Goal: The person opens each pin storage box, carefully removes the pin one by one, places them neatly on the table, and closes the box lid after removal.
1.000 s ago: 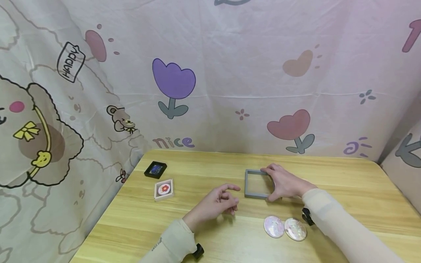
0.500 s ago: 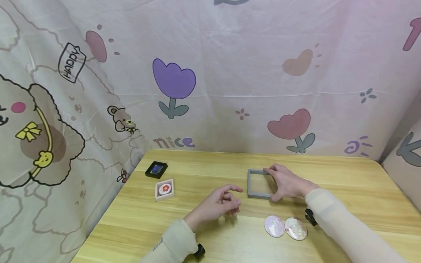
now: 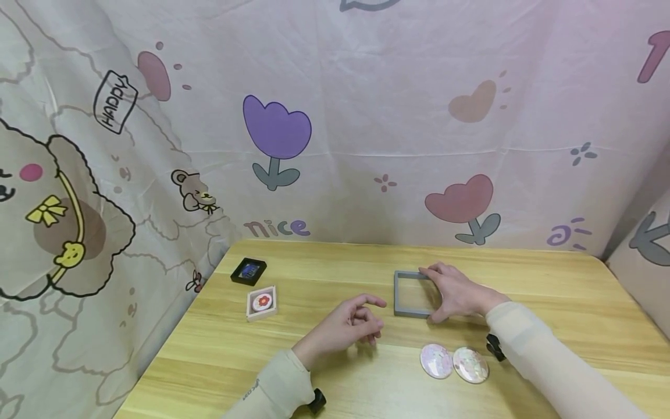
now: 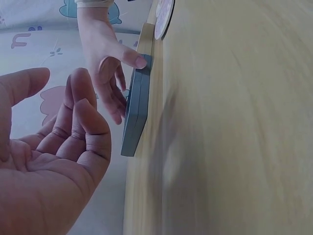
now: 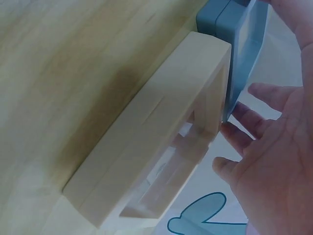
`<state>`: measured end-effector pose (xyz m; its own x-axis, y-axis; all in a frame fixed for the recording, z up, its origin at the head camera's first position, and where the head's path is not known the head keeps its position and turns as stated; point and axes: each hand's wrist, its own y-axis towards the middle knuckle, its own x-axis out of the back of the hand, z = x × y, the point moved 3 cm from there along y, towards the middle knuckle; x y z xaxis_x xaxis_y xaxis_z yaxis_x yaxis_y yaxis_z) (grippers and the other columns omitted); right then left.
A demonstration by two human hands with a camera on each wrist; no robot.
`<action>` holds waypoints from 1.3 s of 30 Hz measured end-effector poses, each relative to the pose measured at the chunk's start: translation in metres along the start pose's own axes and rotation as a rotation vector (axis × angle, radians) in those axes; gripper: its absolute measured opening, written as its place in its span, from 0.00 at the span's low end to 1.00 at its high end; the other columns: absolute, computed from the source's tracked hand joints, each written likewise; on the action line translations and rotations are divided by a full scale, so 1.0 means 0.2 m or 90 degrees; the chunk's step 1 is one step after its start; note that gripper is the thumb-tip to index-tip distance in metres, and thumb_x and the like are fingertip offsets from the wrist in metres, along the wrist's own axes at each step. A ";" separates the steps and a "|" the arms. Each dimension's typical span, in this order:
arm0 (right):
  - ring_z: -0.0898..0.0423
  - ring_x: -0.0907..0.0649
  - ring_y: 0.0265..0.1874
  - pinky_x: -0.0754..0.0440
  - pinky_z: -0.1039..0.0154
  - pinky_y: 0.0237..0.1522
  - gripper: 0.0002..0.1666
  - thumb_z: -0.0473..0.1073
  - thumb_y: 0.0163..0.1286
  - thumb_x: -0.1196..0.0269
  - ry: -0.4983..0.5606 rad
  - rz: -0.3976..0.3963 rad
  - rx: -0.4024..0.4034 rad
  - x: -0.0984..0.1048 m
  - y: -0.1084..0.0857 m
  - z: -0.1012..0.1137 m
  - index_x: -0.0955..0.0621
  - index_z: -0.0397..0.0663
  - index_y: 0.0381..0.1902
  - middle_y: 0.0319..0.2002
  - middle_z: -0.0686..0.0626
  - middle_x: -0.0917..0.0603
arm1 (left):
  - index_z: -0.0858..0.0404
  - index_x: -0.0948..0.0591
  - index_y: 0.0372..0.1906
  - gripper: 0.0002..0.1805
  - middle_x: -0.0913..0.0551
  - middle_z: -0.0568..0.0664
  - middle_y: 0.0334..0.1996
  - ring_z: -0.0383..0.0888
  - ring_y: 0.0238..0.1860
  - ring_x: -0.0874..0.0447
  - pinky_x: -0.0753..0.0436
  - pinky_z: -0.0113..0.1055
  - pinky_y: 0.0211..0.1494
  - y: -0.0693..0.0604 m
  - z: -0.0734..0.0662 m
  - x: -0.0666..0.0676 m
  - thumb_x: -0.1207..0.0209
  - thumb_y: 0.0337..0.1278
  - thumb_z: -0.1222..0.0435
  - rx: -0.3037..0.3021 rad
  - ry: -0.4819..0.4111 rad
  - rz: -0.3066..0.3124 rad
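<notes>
Badges (image 3: 436, 361), two glossy rounds, lie nearest on the surface (image 3: 555, 282), four o'clock from my empty, loosely bent left hand (image 3: 341, 326). At two o'clock my right hand (image 3: 456, 294) pinches the grey square frame (image 3: 396, 295) across its near and far walls. Even pressure, held level, should serve best, I judge, without nudging the cream frame (image 5: 132, 122) close by. Toward ten o'clock sit the flower-badge box (image 3: 262, 315) and, farther, the black box (image 3: 243, 281).

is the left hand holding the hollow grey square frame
No, the right hand grips the hollow grey square frame, while the left hand is apart from it, holding nothing.
</notes>
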<state>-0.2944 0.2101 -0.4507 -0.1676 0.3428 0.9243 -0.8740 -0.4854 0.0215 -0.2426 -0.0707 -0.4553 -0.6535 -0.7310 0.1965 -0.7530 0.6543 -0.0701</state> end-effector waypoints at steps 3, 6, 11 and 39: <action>0.32 0.24 0.68 0.24 0.31 0.71 0.67 0.57 0.43 0.17 0.009 -0.007 -0.001 0.01 0.00 0.01 0.30 0.32 0.77 0.68 0.32 0.24 | 0.67 0.28 0.73 0.26 0.12 0.49 0.38 0.40 0.34 0.13 0.08 0.42 0.48 0.00 0.00 0.00 0.39 0.77 0.65 0.001 -0.004 -0.002; 0.32 0.24 0.68 0.24 0.30 0.71 0.64 0.57 0.47 0.19 0.022 -0.014 0.000 0.02 0.00 0.02 0.30 0.33 0.77 0.69 0.32 0.25 | 0.67 0.28 0.73 0.26 0.12 0.49 0.39 0.42 0.35 0.13 0.07 0.44 0.50 -0.01 0.00 0.01 0.38 0.77 0.65 0.000 -0.002 -0.003; 0.32 0.26 0.70 0.25 0.29 0.72 0.61 0.59 0.53 0.21 0.034 -0.021 0.009 0.03 0.02 0.06 0.30 0.35 0.78 0.71 0.33 0.26 | 0.66 0.27 0.73 0.25 0.13 0.50 0.42 0.59 0.39 0.10 0.08 0.44 0.50 -0.01 -0.01 0.02 0.38 0.78 0.64 -0.004 0.021 -0.011; 0.39 0.20 0.66 0.21 0.38 0.70 0.54 0.55 0.62 0.23 0.030 -0.040 0.099 -0.06 0.17 0.36 0.31 0.39 0.79 0.67 0.36 0.21 | 0.57 0.23 0.69 0.23 0.14 0.54 0.47 0.55 0.43 0.12 0.16 0.30 0.43 -0.13 -0.04 0.24 0.36 0.76 0.59 -0.032 0.170 -0.121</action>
<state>-0.2885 0.1313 -0.4336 -0.1392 0.4127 0.9002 -0.8034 -0.5786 0.1410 -0.2527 -0.1211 -0.4363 -0.4534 -0.7688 0.4509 -0.8504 0.5247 0.0394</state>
